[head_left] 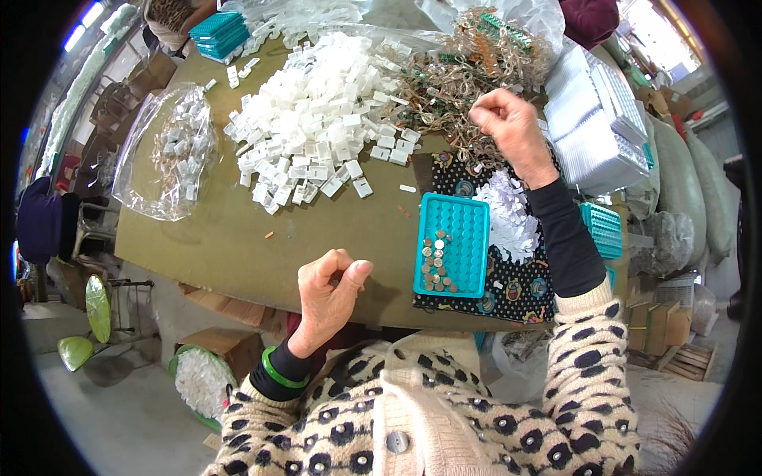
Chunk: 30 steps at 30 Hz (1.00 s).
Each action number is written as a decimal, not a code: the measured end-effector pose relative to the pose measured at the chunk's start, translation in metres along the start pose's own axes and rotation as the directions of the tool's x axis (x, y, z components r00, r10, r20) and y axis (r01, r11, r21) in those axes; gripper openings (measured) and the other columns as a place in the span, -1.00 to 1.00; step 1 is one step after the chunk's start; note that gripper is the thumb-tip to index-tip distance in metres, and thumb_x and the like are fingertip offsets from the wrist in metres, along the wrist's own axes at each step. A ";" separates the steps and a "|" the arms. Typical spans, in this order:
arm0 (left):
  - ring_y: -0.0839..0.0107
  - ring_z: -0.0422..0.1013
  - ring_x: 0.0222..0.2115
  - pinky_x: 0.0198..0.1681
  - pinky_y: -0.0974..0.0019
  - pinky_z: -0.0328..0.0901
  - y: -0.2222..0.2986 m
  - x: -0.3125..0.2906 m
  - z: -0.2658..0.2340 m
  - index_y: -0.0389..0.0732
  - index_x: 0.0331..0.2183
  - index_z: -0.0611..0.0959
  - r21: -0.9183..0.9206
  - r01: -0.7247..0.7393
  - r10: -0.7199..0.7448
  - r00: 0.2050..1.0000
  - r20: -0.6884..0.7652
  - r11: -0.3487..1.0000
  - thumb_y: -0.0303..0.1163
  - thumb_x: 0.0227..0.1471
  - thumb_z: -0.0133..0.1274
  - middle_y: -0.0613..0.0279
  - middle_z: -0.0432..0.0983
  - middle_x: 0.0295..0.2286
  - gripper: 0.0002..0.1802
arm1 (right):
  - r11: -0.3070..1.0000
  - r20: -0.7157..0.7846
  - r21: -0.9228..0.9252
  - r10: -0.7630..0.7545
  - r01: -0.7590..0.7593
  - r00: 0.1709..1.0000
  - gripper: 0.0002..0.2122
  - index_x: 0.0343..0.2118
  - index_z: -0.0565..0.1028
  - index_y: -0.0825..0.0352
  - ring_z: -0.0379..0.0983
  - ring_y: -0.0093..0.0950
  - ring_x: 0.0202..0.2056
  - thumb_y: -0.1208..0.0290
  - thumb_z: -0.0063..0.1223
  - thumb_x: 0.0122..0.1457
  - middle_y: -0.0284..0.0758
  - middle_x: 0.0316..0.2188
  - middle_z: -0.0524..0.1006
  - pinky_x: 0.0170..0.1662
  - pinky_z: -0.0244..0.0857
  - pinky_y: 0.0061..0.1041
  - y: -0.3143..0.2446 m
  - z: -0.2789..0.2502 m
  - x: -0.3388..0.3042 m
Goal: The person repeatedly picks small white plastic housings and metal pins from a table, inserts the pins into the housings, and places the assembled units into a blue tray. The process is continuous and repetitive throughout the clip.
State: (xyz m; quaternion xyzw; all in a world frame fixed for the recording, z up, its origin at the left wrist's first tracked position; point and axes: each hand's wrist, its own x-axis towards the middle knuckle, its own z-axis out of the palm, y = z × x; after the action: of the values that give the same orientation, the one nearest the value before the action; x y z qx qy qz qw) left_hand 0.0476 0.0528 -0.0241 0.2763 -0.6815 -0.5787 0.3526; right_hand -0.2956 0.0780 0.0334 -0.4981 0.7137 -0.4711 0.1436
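My left hand (327,297) is held over the table's near edge, fingers curled and the thumb pressed near the index finger; anything inside is hidden. Farther off, my right hand (512,135) reaches over the front of a tangled pile of wiry brown, green and orange pieces (468,87). Its fingers are pinched together, and what they hold is too small to make out. Between the hands lies a turquoise tray (474,262) with rows of round pockets and several small round metal discs (436,258) in its left part. White paper-like pieces (508,214) are heaped right of it.
A large heap of small white plastic cases (317,111) covers the back middle of the table (230,246). A clear bag (171,151) of parts sits left. Turquoise trays (218,36) are stacked at back left, white trays (591,119) at right. Dark patterned cloth (508,293) lies beneath the tray.
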 end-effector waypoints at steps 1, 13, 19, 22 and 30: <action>0.63 0.29 -0.71 -0.65 0.51 0.15 0.001 0.000 0.001 -0.26 -0.62 0.41 -0.010 0.018 -0.018 1.000 -0.002 1.000 -0.45 0.10 0.17 0.33 0.40 -0.72 -0.66 | 0.971 0.000 0.217 0.105 -0.102 0.994 -0.90 -0.40 0.50 0.39 0.54 -0.51 -0.40 0.48 0.16 0.12 -0.32 -0.41 0.58 -0.33 0.42 -0.54 -0.004 -0.005 0.001; 0.61 0.32 -0.52 -0.49 0.52 0.24 0.035 0.028 -0.003 -0.34 -0.08 0.52 -0.522 0.240 -0.129 0.962 0.240 0.819 -0.34 0.21 0.03 0.34 0.43 -0.44 -0.68 | 0.243 0.615 0.777 -0.096 -0.580 0.783 -0.91 -0.39 0.43 0.36 0.15 -0.63 -0.60 0.54 -0.04 0.00 -0.29 -0.41 0.41 -0.53 0.08 -0.57 -0.097 0.046 -0.089; 0.54 0.44 -0.21 -0.07 0.41 0.34 0.039 0.029 -0.015 -0.36 -0.06 0.58 -0.559 0.207 0.017 0.929 0.369 0.803 -0.45 0.11 0.14 0.24 0.56 -0.25 -0.65 | 0.121 0.767 0.630 -0.248 -0.767 0.592 -0.86 -0.36 0.41 0.35 0.11 -0.61 -0.61 0.42 0.04 0.06 -0.31 -0.47 0.35 -0.54 0.02 -0.59 -0.118 0.072 -0.123; 0.66 0.40 -0.37 -0.29 0.55 0.31 0.038 0.016 -0.020 -0.31 -0.14 0.63 -0.569 0.172 0.006 0.955 0.296 0.804 -0.43 0.09 0.20 0.33 0.57 -0.37 -0.72 | 0.303 0.741 0.665 -0.151 -0.683 0.654 -0.80 -0.28 0.43 0.36 0.27 -0.55 -0.53 0.34 0.08 0.13 -0.27 -0.39 0.45 -0.45 0.20 -0.59 -0.131 0.069 -0.131; 0.67 0.39 -0.48 -0.43 0.55 0.30 0.037 -0.007 -0.021 -0.31 -0.22 0.66 -0.546 0.192 -0.089 0.974 0.210 0.815 -0.43 0.01 0.27 0.34 0.57 -0.44 -0.74 | 0.775 0.132 -0.334 -0.526 0.537 0.840 -0.70 -0.18 0.48 0.36 0.44 -0.24 -0.25 0.62 0.19 -0.05 -0.23 -0.31 0.51 -0.20 0.27 -0.33 -0.149 0.097 -0.162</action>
State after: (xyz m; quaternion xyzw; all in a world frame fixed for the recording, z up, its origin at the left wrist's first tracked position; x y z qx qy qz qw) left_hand 0.0697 0.0526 0.0126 0.1581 -0.4862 -0.8002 0.3135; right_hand -0.0694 0.1544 0.0620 -0.7040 0.6151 -0.3466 -0.0769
